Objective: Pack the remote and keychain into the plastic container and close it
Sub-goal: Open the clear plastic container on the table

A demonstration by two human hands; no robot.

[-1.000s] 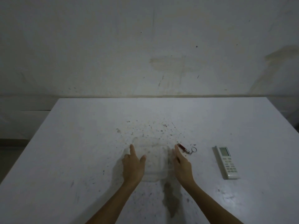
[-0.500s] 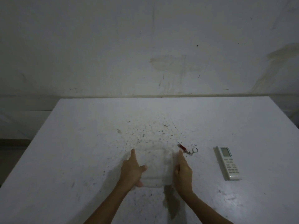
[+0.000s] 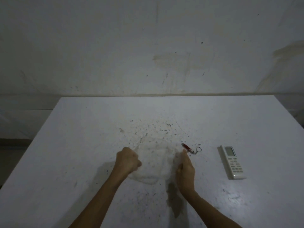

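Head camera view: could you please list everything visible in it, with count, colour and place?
Clear plastic container: one, see-through and blurred, near the table's middle, between the two hands; lid state cannot be told.
Red cylindrical keychain with metal ring: one, red and silver, on the table just right of the container.
White rectangular remote with small screen: one, white, flat on the table further right, apart from the keychain.
White speckled table: one, white with dark specks and a stain near the front.
Stained pale wall: one, behind the table.
Left hand: one, curled at the container's left side.
Right hand: one, against the container's right side.
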